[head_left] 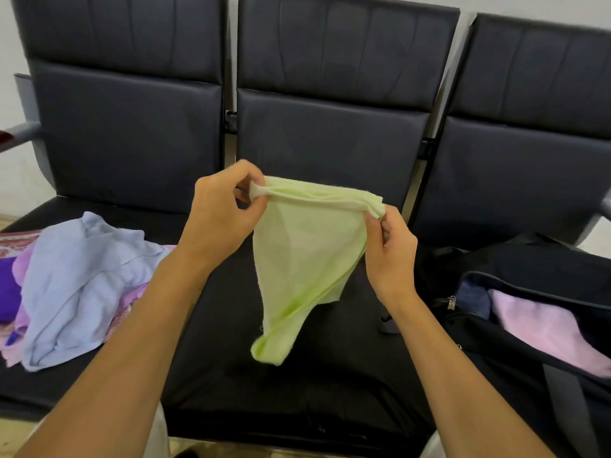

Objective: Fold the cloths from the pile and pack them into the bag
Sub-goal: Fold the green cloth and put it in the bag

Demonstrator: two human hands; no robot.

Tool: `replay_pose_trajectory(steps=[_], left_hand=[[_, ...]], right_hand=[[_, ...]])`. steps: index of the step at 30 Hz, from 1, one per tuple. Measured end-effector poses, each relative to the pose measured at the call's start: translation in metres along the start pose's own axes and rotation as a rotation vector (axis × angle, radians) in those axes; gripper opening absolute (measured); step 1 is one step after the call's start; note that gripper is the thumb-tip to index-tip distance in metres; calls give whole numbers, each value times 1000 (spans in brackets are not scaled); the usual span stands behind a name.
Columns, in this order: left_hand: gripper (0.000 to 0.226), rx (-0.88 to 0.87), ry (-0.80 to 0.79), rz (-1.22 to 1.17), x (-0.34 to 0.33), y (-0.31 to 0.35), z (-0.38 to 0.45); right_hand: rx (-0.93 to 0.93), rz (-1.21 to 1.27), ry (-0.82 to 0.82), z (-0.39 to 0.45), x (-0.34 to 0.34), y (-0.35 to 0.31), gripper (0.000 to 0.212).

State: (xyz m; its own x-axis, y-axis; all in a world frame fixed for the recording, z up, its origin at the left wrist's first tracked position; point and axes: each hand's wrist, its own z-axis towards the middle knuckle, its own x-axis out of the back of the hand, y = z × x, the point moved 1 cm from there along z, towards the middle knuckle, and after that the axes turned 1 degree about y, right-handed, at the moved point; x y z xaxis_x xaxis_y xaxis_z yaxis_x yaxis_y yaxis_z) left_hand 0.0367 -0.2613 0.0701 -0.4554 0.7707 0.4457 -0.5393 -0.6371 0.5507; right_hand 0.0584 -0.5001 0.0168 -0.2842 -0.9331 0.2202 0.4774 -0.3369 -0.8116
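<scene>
Two bare forearms reach in from the bottom edge, the nearest things to the camera, and meet over the middle seat of a black padded bench. Between them hangs a pale green cloth, held up in the air above the seat. The left hand pinches the cloth's upper left corner, its fingers curled together and clamped on a bunched roll of fabric. The right hand grips the upper right corner, thumb and fingers closed on several stacked layers of the edge. The top edge runs nearly taut between both hands, sloping a little lower toward the right. Below it the cloth narrows to a drooping point, whose rolled tip hangs just above the seat; whether it touches the seat cannot be told.

On the left seat lies the pile of unfolded cloths: a light blue cloth crumpled on top, lilac and purple pieces showing beneath it, and a patterned pink one at the far left edge. The pile sits well apart from the green cloth.

On the right seat stands a black bag, its zipped mouth open and facing up. Inside, a pink cloth lies against the near wall, with a dark blue piece beside it. A grey strap crosses the bag's front.
</scene>
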Motion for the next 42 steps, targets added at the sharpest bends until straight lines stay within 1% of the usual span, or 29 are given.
replay_pose_trajectory(steps=[3, 4, 6, 9, 11, 14, 16, 19, 21, 23, 26, 28, 30, 31, 33, 34, 36, 37, 38, 39, 40, 42], left_hand=[[31, 114, 45, -174, 0, 5, 1], [29, 151, 45, -213, 0, 7, 1], [20, 194, 11, -255, 0, 9, -1], [12, 239, -132, -319, -3, 10, -3], [13, 277, -215, -385, -6, 12, -5], [14, 334, -233, -451, -10, 12, -6], [18, 398, -244, -505, -12, 9, -6], [27, 539, -253, -590, -15, 7, -8], [32, 631, -270, -641, -19, 7, -10], [35, 723, -330, -670, -25, 9, -14], [39, 864, -393, -706, -29, 11, -17], [38, 877, -384, -765, -30, 11, -17], [36, 861, -341, -806, -30, 10, -16], [35, 866, -308, -815, -31, 9, -16], [34, 900, -238, -832, -32, 7, -16], [33, 918, -205, -843, -32, 6, -16], [34, 956, -153, -867, -31, 3, -15], [34, 976, -130, -875, -30, 0, -16], [33, 1000, -109, -878, -29, -3, -16], [33, 1033, -92, -878, -27, -8, -16], [33, 1078, -78, -882, -26, -13, -18], [33, 1194, -44, -932, -23, -25, -21]], right_hand=[[4, 14, 23, 0, 1, -7, 15], [7, 14, 19, -1, 2, -7, 15], [13, 12, -1, -2, 4, -8, 14], [5, 7, -18, -2, 7, -8, 16], [-12, 15, -18, -3, 6, -7, 17], [-36, 50, -24, -4, 5, -7, 15], [-58, 92, -26, -4, 5, -8, 17], [-157, 175, -19, -6, 5, -8, 23], [-255, 217, 4, -6, 4, -2, 34], [-324, 230, 16, -5, 4, 5, 44], [-411, 231, 18, -4, 4, 10, 45], [-464, 212, -5, -5, 4, 11, 45], [-577, 232, -82, -7, 4, 9, 51], [-662, 257, -152, -8, 4, 8, 56], [-806, 338, -363, -11, 7, 8, 59], [-844, 394, -494, -14, 8, 7, 58], [-852, 470, -755, -19, 10, 10, 53], [-839, 465, -856, -22, 9, 13, 50], [-820, 445, -918, -24, 7, 14, 47], [-793, 421, -928, -25, 4, 16, 43], [-761, 411, -896, -25, 1, 16, 41], [-711, 438, -786, -22, -4, 14, 37]])
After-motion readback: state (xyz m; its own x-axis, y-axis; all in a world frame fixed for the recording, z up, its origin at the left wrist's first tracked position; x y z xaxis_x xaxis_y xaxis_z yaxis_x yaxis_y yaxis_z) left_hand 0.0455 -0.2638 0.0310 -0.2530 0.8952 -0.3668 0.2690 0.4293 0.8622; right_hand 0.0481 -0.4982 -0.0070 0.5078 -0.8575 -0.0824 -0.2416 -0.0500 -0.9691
